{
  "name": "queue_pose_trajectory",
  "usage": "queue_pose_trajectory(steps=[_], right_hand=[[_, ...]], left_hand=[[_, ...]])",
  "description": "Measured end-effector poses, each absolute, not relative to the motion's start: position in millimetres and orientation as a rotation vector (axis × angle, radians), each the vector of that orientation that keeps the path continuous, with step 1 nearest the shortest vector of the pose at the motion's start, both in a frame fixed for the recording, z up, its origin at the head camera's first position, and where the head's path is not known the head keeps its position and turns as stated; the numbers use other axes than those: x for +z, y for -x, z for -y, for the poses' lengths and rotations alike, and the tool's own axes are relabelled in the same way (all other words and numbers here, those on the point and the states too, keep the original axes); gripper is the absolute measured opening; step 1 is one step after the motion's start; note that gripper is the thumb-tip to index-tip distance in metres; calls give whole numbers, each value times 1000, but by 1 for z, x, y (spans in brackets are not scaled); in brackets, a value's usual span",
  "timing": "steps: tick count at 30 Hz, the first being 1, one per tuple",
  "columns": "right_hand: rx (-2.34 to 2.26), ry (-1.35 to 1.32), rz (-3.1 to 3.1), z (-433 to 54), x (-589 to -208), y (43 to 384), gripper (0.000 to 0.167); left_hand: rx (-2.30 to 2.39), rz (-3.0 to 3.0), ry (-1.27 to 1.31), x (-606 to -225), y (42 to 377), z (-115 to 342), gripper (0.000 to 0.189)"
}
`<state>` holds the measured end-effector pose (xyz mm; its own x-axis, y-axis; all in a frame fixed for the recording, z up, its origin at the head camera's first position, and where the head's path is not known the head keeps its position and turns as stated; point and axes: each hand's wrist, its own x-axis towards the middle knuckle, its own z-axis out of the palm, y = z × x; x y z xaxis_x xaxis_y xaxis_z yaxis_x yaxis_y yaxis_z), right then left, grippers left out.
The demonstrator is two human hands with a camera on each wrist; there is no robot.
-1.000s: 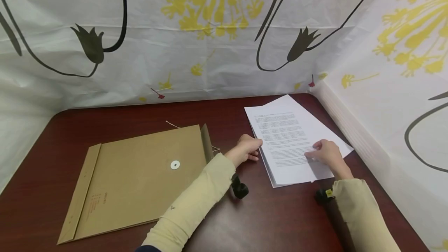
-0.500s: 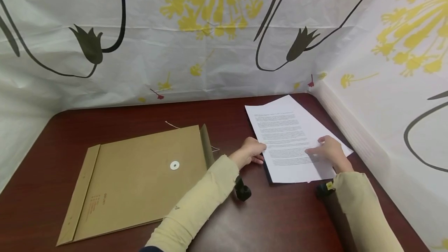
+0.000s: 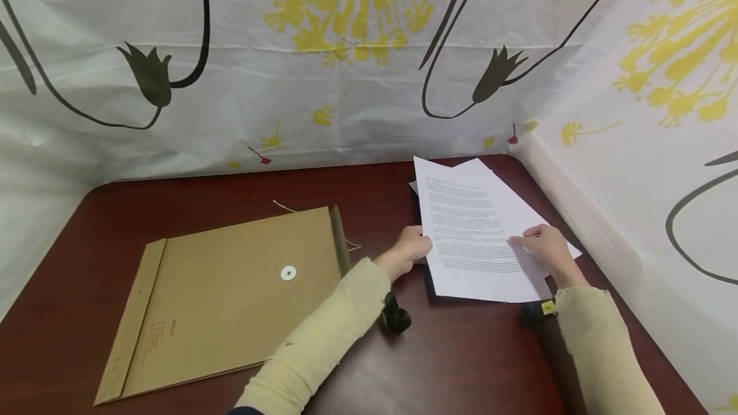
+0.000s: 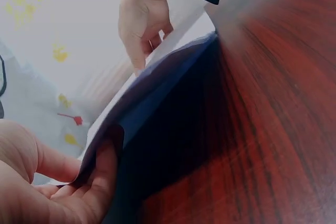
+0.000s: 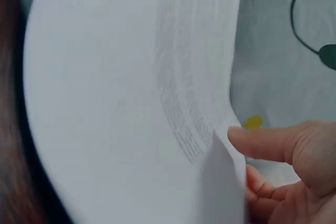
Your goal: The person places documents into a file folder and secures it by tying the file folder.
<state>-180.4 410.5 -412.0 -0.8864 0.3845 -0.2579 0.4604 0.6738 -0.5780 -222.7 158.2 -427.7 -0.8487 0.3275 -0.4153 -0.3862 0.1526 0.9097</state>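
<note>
My left hand [image 3: 410, 245] grips the left edge of a stack of printed paper [image 3: 469, 235]. In the left wrist view its fingers [image 4: 105, 169] lie under the paper and its thumb is on top. My right hand [image 3: 546, 250] pinches the right side of the paper, its thumb [image 5: 262, 142] on the upper face in the right wrist view. The paper is lifted off the table, bowed, with a dark shadow beneath. Another white sheet [image 3: 567, 248] sticks out at an angle on the right, and a paper corner [image 3: 413, 187] shows at the far left of the stack.
A brown paper document envelope [image 3: 230, 293] with a white button [image 3: 288, 273] and string lies left on the dark red table [image 3: 369, 191]. Its flap stands up at the right end, near my left sleeve. Patterned white sheeting [image 3: 380, 101] borders the table behind and right.
The paper has risen from the table. Its printed page has shifted and turned, with the far left corner now higher. My left hand moved right, then back left; the right hand stays at the paper.
</note>
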Motion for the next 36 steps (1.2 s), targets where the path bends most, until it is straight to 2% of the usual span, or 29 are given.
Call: queue_pose_trajectory(steps=[11,36], right_hand=[[-1310,-822,-2678,-399,-402,180,56],[-1728,-195,-2508,-307,-370,155,45]], left_hand=[[1788,-1862,-36,-394,223,-133,35],[1805,-1846,-205,-372,199,2,33]])
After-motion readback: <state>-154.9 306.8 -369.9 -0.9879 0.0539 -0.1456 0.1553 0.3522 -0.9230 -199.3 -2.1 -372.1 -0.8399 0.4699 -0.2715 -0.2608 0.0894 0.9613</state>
